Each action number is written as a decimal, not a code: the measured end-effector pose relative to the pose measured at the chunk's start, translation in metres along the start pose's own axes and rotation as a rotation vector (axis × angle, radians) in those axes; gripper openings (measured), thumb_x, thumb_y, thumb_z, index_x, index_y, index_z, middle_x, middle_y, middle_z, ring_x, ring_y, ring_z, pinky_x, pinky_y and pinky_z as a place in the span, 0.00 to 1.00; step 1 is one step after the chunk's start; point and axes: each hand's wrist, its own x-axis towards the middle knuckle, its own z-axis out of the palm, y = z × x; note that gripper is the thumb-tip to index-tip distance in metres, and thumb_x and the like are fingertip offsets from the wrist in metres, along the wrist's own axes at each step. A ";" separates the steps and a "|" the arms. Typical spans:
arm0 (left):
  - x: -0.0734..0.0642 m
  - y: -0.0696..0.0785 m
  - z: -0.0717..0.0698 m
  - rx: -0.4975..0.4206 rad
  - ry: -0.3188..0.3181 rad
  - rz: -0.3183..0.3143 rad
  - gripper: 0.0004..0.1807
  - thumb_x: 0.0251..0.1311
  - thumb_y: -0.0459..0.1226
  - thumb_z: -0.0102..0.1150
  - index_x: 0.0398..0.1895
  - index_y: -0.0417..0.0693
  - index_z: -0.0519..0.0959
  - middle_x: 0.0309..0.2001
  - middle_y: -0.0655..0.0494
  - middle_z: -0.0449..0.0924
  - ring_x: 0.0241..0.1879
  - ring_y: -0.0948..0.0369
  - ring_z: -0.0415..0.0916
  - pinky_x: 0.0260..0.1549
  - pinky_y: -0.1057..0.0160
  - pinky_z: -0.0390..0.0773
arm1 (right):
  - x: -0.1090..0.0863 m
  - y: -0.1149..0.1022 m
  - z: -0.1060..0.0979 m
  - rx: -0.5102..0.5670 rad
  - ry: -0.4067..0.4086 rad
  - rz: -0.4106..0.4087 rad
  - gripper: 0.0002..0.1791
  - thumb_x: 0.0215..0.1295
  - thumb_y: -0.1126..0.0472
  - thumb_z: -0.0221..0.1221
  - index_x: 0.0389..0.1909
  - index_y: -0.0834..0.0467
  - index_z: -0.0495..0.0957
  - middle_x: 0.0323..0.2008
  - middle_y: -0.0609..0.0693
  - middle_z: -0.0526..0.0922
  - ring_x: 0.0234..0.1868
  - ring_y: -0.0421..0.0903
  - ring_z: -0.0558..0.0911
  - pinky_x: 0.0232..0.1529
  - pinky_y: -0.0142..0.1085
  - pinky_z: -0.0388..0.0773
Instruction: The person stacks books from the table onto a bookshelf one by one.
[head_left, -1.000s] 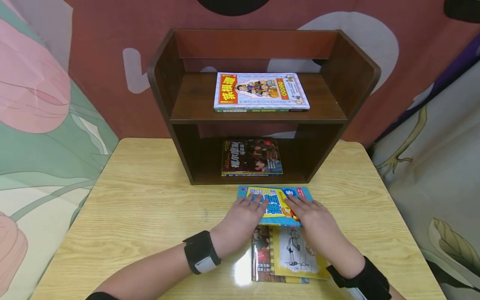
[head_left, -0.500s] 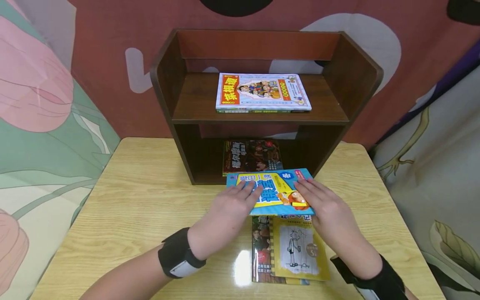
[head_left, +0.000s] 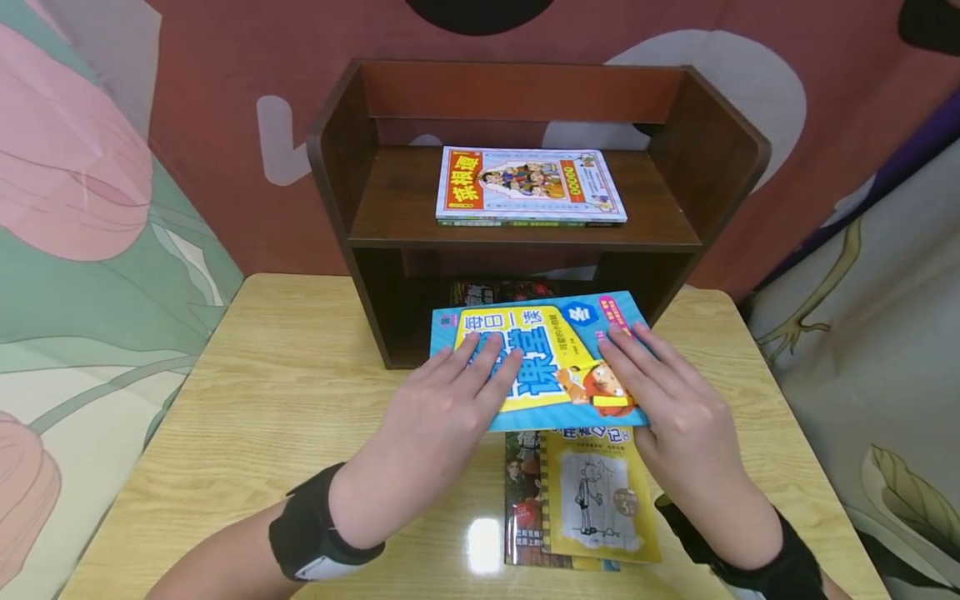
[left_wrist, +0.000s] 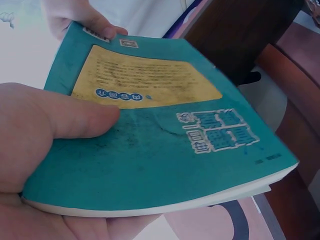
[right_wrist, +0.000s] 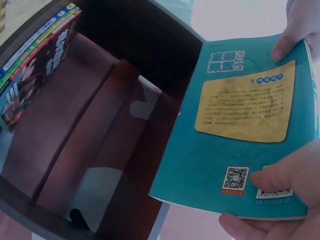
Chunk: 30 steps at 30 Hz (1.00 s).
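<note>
A blue paperback book (head_left: 555, 367) with a yellow panel on its front is raised off the table in front of the bookshelf (head_left: 525, 245). My left hand (head_left: 427, 433) grips its left side, fingers over the front cover and the thumb against the teal back cover (left_wrist: 160, 130). At the right end my right hand (head_left: 693, 429) holds it the same way; in the right wrist view the right thumb (right_wrist: 280, 177) presses beside a barcode. Below the book lie a yellow book (head_left: 600, 508) with a cartoon figure and, partly under it, a dark-covered book (head_left: 522, 517).
On the upper shelf lies a stack of books topped by a white and red one (head_left: 532, 185). The lower shelf holds a dark-covered stack (head_left: 502, 292), largely hidden behind the raised book. The shelf unit stands at the back of the wooden table (head_left: 285, 400), before a patterned curtain.
Both hands have lifted the blue book off the table and brought it up toward the camera. It now overlaps the lower shelf, and more of the yellow book shows.
</note>
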 end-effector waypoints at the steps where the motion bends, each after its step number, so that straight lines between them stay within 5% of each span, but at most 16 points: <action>1: 0.000 0.000 0.000 0.000 -0.001 -0.003 0.31 0.50 0.35 0.69 0.61 0.46 0.74 0.57 0.46 0.77 0.58 0.49 0.74 0.51 0.51 0.76 | 0.000 0.000 0.000 0.006 -0.005 0.000 0.42 0.40 0.75 0.70 0.62 0.54 0.72 0.60 0.50 0.76 0.65 0.50 0.70 0.67 0.30 0.59; 5: 0.000 0.001 -0.001 -0.005 -0.026 -0.018 0.31 0.51 0.36 0.69 0.61 0.46 0.74 0.57 0.46 0.77 0.57 0.49 0.74 0.51 0.51 0.76 | -0.001 0.001 0.000 0.032 -0.030 0.004 0.40 0.42 0.73 0.70 0.62 0.54 0.72 0.60 0.51 0.76 0.65 0.51 0.70 0.69 0.25 0.52; 16: 0.001 -0.001 -0.005 -0.008 -0.025 -0.027 0.31 0.50 0.35 0.70 0.61 0.47 0.74 0.58 0.47 0.76 0.59 0.50 0.73 0.51 0.52 0.76 | 0.001 0.001 -0.002 0.014 -0.034 -0.007 0.40 0.44 0.73 0.69 0.64 0.54 0.71 0.61 0.52 0.76 0.66 0.51 0.70 0.69 0.25 0.52; 23: 0.011 -0.012 0.001 0.010 0.015 -0.044 0.31 0.51 0.36 0.69 0.61 0.51 0.74 0.59 0.50 0.75 0.60 0.52 0.72 0.53 0.53 0.75 | 0.015 0.004 0.001 -0.010 -0.008 -0.001 0.38 0.45 0.78 0.66 0.62 0.57 0.72 0.60 0.53 0.76 0.65 0.52 0.71 0.57 0.48 0.73; 30: 0.013 -0.015 0.002 0.013 0.019 -0.043 0.33 0.51 0.37 0.69 0.63 0.50 0.72 0.60 0.49 0.74 0.61 0.52 0.70 0.55 0.53 0.73 | 0.020 0.005 0.001 -0.016 -0.002 0.008 0.36 0.48 0.77 0.64 0.62 0.56 0.72 0.60 0.53 0.76 0.65 0.52 0.70 0.54 0.52 0.75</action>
